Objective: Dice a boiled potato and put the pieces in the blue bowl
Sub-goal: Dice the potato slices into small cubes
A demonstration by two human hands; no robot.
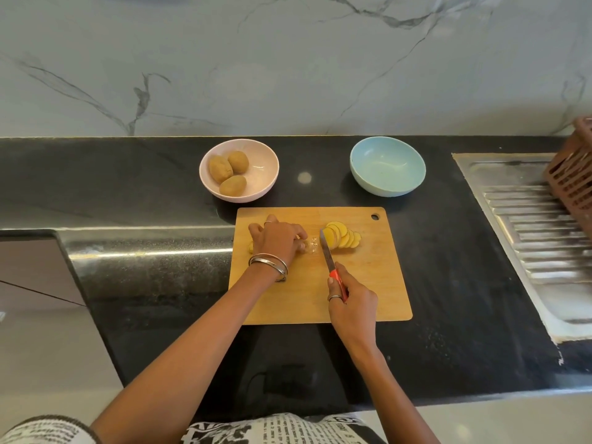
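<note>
A wooden cutting board lies on the black counter. Yellow potato slices lean in a fanned row on its upper right part. My right hand grips the red handle of a knife, whose blade points away from me and touches the left end of the slices. My left hand rests on the board's upper left with curled fingers over a piece of potato, of which a yellow edge shows at its left. The blue bowl stands beyond the board at the right, with nothing in it.
A pink bowl with three unpeeled potatoes stands beyond the board at the left. A steel sink drainboard lies to the right, with a brown plastic basket over it. The marble wall rises behind the counter.
</note>
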